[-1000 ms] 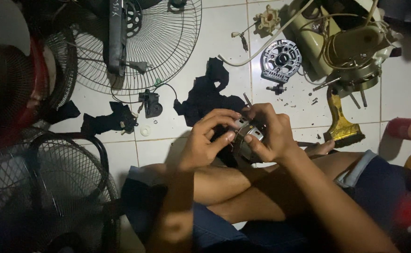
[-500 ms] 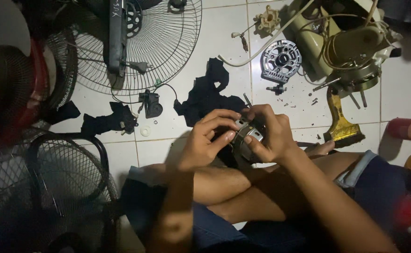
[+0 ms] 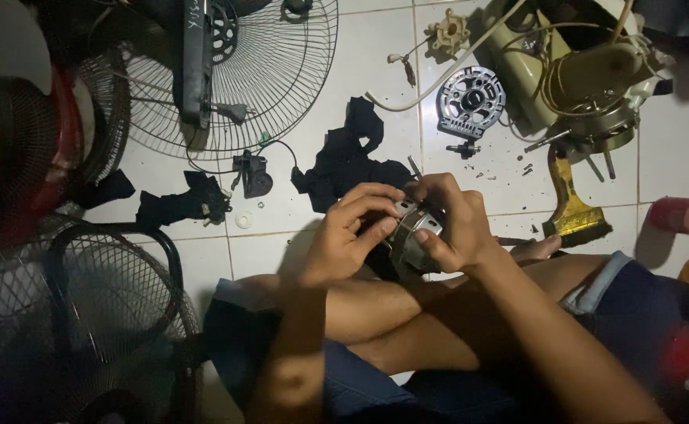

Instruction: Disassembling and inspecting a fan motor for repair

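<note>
- The small metal motor (image 3: pixel 414 234) is in the middle of the scene, held above the person's crossed legs, between both hands.
- A black cloth (image 3: pixel 348 161) lies on the white tiled floor (image 3: pixel 376 55) just past the hands.
- Far and left, a round wire fan guard (image 3: pixel 238 78) lies flat. A small black part (image 3: pixel 252 173) with a wire sits near it.
- Far and right are a grey round cover (image 3: pixel 470 98), a cream fan body (image 3: pixel 564 71) with wires, and a brush with a yellow handle (image 3: pixel 571 206).
- Near and left, another dark fan cage (image 3: pixel 101 314) stands in shadow, so it is hard to make out.
- The hands hide most of the motor. Only its shiny side shows.
- The left hand (image 3: pixel 348 239) is curled around the motor's left side, with fingers bent on top of it.
- The right hand (image 3: pixel 458 224) grips the motor's right side, with the thumb pressed on the front.
- The two hands are close together, both clamped on the motor.
</note>
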